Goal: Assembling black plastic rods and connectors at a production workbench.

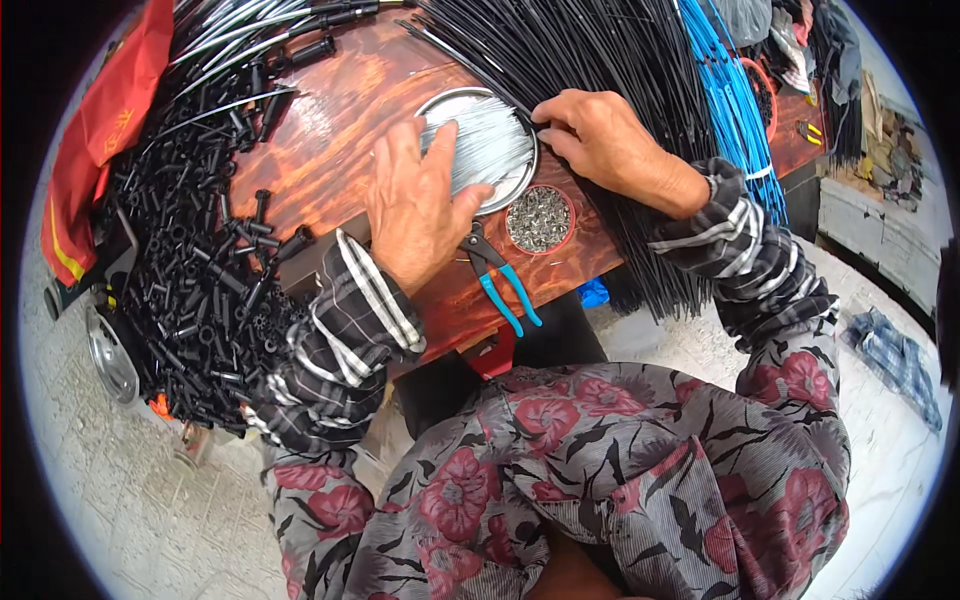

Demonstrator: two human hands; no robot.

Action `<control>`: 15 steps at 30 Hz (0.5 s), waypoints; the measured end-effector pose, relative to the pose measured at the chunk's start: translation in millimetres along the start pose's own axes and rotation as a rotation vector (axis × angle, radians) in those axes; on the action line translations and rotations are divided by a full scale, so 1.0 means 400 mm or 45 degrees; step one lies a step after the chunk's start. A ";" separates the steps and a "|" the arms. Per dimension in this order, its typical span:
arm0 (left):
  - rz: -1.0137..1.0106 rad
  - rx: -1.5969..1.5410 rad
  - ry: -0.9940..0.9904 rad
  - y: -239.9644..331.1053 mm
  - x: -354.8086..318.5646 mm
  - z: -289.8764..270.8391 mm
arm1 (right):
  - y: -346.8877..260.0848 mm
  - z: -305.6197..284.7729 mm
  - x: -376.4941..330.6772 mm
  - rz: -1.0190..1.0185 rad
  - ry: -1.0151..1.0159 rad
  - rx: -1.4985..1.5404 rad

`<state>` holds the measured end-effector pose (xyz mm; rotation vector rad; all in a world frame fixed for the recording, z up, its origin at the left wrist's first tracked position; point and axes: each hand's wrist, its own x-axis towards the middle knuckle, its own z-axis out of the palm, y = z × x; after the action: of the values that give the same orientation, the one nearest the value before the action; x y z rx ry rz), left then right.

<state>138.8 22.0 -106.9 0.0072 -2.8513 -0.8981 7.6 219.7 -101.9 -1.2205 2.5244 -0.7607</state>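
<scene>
A round metal dish [520, 190] holds a heap of thin, pale, straight wires [488, 145]. Over its left side lies my left hand [412, 200], fingers and thumb apart, the fingertips touching or just above the wires. My right hand [610, 140] is at the dish's right rim, with thumb and forefinger pinched at the end of a thin black cable [497, 87] from the big bundle. Just below the dish sits a small red-rimmed bowl [573, 222] of little shiny metal parts [538, 220]. Pliers with turquoise handles [508, 290] rest on the table, jaws toward the dish.
Many black tubular plastic fittings [200, 270] are heaped on the left, with a red cloth bag [105, 140] behind. Long black cables [600, 60] and blue cables [730, 100] cover the right side of the reddish wooden table [330, 130]. A yellow-handled tool [810, 132] lies far right.
</scene>
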 end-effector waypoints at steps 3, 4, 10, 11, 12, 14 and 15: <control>0.161 0.069 -0.087 0.022 0.041 0.081 | 0.048 -0.003 -0.056 -0.070 -0.016 -0.143; 0.256 0.160 -0.102 0.024 0.052 0.089 | 0.050 -0.011 -0.053 -0.035 -0.040 -0.145; 0.364 0.454 -0.149 -0.015 0.073 0.080 | 0.018 -0.032 0.021 0.058 -0.229 0.210; 0.412 0.480 -0.162 -0.022 0.071 0.089 | 0.007 -0.072 0.029 0.073 -0.315 0.167; 0.463 0.500 -0.173 -0.024 0.070 0.097 | 0.012 -0.080 0.031 0.087 -0.391 0.253; 0.525 0.493 -0.130 -0.024 0.076 0.109 | -0.009 -0.110 0.041 0.201 -0.541 0.218; 0.571 0.485 -0.092 -0.038 0.078 0.115 | -0.016 -0.116 0.053 0.248 -0.619 0.281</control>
<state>100.7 34.1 -148.2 -0.6024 -2.8565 -0.2694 -20.9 216.0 -59.1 -0.9327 2.0627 -0.5901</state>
